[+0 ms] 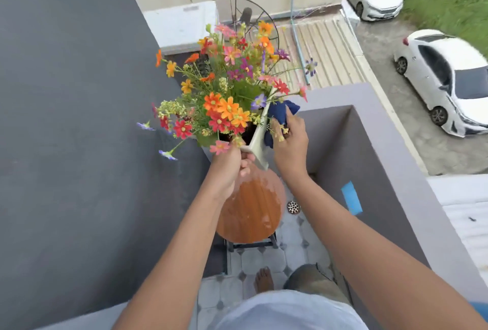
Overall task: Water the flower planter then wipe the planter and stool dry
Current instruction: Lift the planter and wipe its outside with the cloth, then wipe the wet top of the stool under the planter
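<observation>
Head view: my left hand (232,168) grips the lifted planter (257,142) above the wet stool (250,210); my right hand (290,142) presses a blue cloth (278,115) against its side.

The balcony is narrow: a dark wall (66,118) fills the frame's left, and a grey parapet (383,160) closes the right and far side. The planter (257,142), held above the stool (250,208) at centre, blocks the middle, its flowers (224,86) spreading toward the wall. Free tiled floor (298,240) shows only right of the stool, around the drain (293,207), and at lower centre.
</observation>
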`<control>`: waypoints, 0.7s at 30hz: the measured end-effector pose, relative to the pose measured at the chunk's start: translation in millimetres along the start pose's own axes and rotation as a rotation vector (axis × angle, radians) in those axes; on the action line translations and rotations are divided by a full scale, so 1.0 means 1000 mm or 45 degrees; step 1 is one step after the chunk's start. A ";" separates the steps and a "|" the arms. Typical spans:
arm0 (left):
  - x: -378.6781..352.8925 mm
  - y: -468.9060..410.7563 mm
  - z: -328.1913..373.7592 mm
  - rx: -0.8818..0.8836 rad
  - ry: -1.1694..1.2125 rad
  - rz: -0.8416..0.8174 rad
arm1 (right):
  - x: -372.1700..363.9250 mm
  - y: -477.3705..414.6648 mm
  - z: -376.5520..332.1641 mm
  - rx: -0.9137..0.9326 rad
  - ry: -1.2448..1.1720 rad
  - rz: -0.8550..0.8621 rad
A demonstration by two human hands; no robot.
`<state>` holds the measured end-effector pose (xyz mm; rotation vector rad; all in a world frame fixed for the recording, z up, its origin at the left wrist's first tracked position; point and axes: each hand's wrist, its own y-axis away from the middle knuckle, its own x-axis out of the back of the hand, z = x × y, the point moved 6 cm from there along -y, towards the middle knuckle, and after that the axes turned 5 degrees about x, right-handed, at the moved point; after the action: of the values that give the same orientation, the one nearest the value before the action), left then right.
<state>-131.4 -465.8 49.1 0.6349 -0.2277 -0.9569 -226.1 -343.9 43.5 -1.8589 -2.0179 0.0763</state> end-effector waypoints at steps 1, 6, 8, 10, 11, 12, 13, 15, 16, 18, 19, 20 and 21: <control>0.002 -0.007 0.002 0.008 0.004 0.027 | -0.008 0.007 0.004 0.018 -0.015 -0.044; 0.020 -0.051 0.010 0.037 0.026 0.157 | -0.042 0.029 0.044 0.068 0.012 -0.300; 0.031 -0.063 0.008 0.058 0.030 0.188 | -0.056 0.039 0.076 0.033 0.116 -0.429; 0.041 -0.076 0.009 0.058 0.024 0.213 | -0.070 0.052 0.116 -0.052 0.344 -0.513; 0.045 -0.079 0.010 0.055 0.020 0.218 | -0.076 0.062 0.133 -0.054 0.485 -0.551; 0.048 -0.083 0.010 0.055 0.015 0.221 | -0.085 0.074 0.146 -0.029 0.590 -0.624; 0.050 -0.087 0.010 0.057 0.011 0.220 | -0.098 0.090 0.157 0.003 0.636 -0.739; 0.054 -0.095 0.007 0.067 0.009 0.228 | -0.129 0.129 0.172 0.083 0.646 -1.057; 0.056 -0.099 0.005 0.075 0.011 0.237 | -0.142 0.150 0.175 0.172 0.653 -1.212; 0.058 -0.107 0.003 0.088 0.007 0.259 | -0.161 0.194 0.185 0.446 0.723 -1.489; 0.059 -0.110 0.002 0.094 -0.001 0.268 | -0.164 0.209 0.189 0.569 0.754 -1.599; 0.060 -0.113 0.002 0.098 -0.006 0.277 | -0.164 0.216 0.193 0.651 0.796 -1.647; 0.060 -0.115 0.004 0.096 -0.010 0.283 | -0.163 0.215 0.195 0.719 0.822 -1.628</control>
<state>-178.6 -563.6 -22.1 0.6600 -0.3352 -0.7393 -79.0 -432.9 -241.2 -0.0427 -1.9916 -0.2475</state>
